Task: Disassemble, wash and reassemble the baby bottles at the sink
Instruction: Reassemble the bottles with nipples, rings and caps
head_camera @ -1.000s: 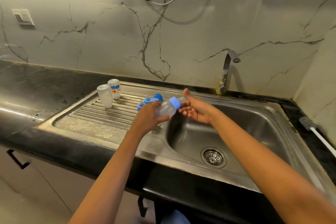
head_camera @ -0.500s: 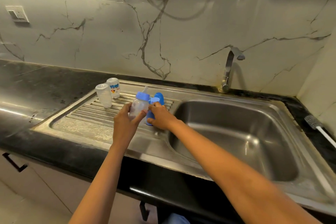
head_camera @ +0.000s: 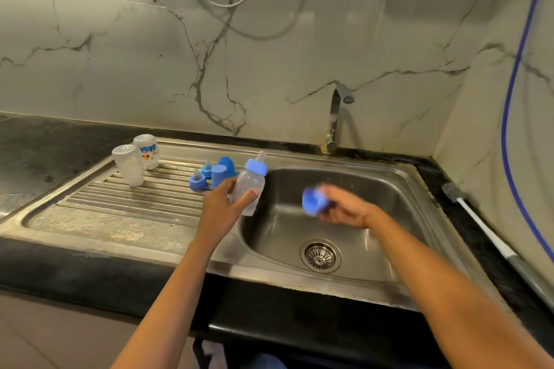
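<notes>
Baby bottle [head_camera: 250, 189], clear with blue collar and teat fitted: gripped around the body by the left hand [head_camera: 223, 208], tilted slightly, held over the near-left edge of the sink [head_camera: 353, 177]. Blue cap [head_camera: 313, 200]: clasped in the closed fingers of the right hand [head_camera: 344, 209], blurred, held above the basin to the right of the bottle. Loose blue caps and teat rings [head_camera: 209, 175]: grouped on the ribbed drainboard [head_camera: 126, 198] just beyond the left hand. Two clear bottle bodies [head_camera: 136, 159]: stood inverted further left on the drainboard. Bottle brush [head_camera: 467, 207]: laid on the table well right of the right hand.
</notes>
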A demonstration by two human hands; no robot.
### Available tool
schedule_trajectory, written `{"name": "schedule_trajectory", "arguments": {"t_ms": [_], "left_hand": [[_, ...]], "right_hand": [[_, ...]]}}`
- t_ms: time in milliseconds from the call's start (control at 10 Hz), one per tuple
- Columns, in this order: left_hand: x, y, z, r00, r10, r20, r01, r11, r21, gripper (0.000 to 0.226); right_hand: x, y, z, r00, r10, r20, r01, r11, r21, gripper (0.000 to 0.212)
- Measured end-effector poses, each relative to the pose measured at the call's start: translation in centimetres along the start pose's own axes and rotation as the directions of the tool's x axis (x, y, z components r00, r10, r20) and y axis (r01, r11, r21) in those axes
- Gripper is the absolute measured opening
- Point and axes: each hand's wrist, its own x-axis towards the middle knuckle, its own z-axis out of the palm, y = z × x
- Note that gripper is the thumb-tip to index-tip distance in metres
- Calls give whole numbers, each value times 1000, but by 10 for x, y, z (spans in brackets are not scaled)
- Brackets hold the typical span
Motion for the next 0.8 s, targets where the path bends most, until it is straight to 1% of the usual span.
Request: {"name": "schedule_trajectory", "arguments": {"t_ms": [100, 200, 300, 400, 500, 600, 700, 800], "left_hand": [[-3, 5, 9, 999, 11, 30, -11, 1000, 11, 28], [-3, 6, 14, 998, 8, 60, -10, 999, 31, 37], [-4, 7, 16, 997, 5, 78, -7, 1000, 27, 39], [-6, 7, 11, 997, 6, 83, -8, 1000, 23, 33], [-7, 4, 2, 998, 6, 66, -7, 1000, 21, 35], [-8, 1, -8, 998, 7, 56, -9, 999, 39, 36], [-11, -3, -18, 998, 26, 48, -28, 999, 45, 41], [-16, -7, -30, 999, 28, 19, -29, 999, 26, 40]], "right_hand": [[7, 35, -36, 982, -47, -184, -150, 404, -902, 18], [-4, -9, -27, 912, -378, -158, 217, 772, -598, 27], [-16, -63, 12, 792, -559, -245, 486, 821, -301, 33], [-30, -92, 51, 713, -686, -145, 635, 720, -280, 39], [-36, -102, 80, 692, -722, -7, 666, 641, -381, 39], [-31, -103, 98, 693, -716, 89, 654, 571, -497, 40], [-27, -104, 109, 707, -699, 104, 658, 596, -460, 38], [-25, -106, 122, 742, -660, 119, 651, 666, -365, 35]]}}
